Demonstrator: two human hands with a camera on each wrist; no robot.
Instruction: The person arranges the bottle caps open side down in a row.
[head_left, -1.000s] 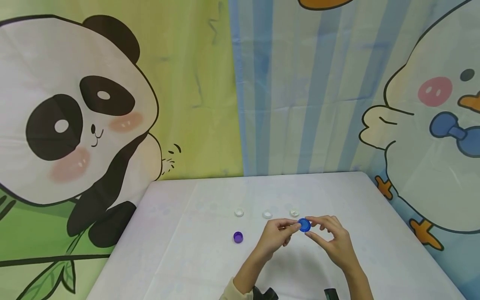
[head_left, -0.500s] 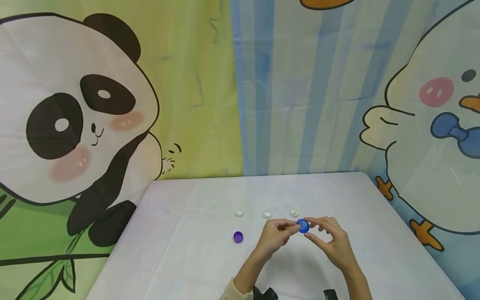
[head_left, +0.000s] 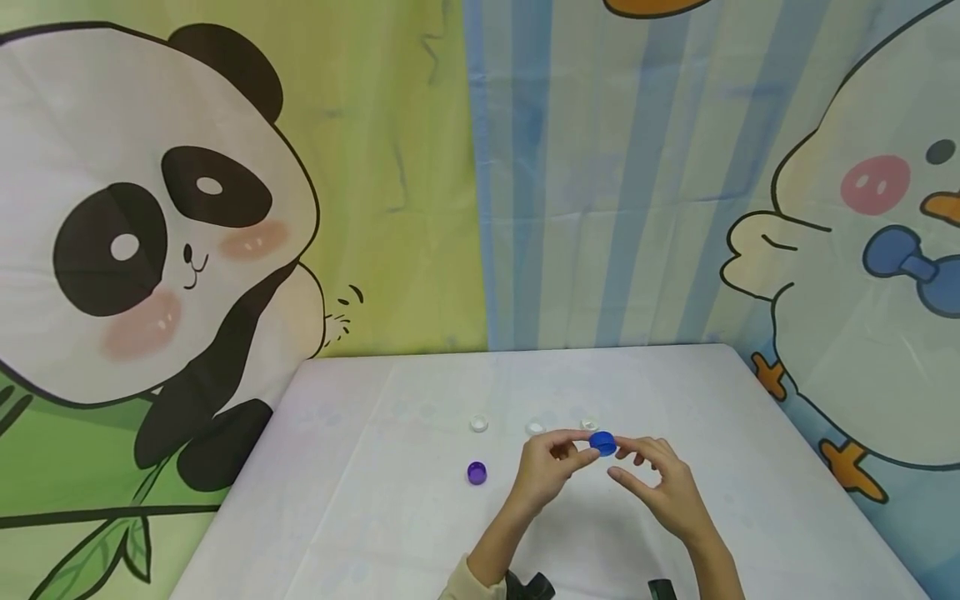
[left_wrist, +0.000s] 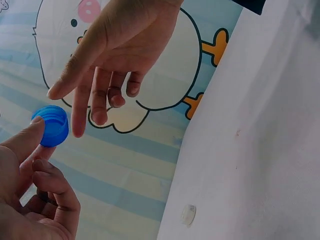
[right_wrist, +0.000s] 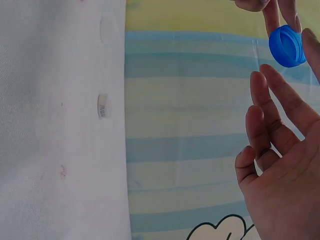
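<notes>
Basically, L hand (head_left: 549, 467) had the blue cap (head_left: 603, 443) pinched btwn thumb & index finger, held up above the white table (head_left: 390, 517), tilted w/ its side wall toward the head cam; right wrist view showed its hollow inside. R hand (head_left: 670, 487) was just beside it, fingers spread, thumb & index well apart, nothing gripped; left wrist view showed a small gap btwn index tip & cap. Purple cap (head_left: 477, 473) sat on the table, L of both hands, hollow side up. Farther back, 3 white pcs in a loose row: left white cap (head_left: 478, 424), middle white cap (head_left: 535, 427) partly hidden by L hand, right white cap (head_left: 589, 424) just behind the blue one. Backdrop: panda (head_left: 187, 250) on L, white bird (head_left: 870, 333) w/ blue bow tie on R. Cream sleeve (head_left: 474, 582) at L forearm.
</notes>
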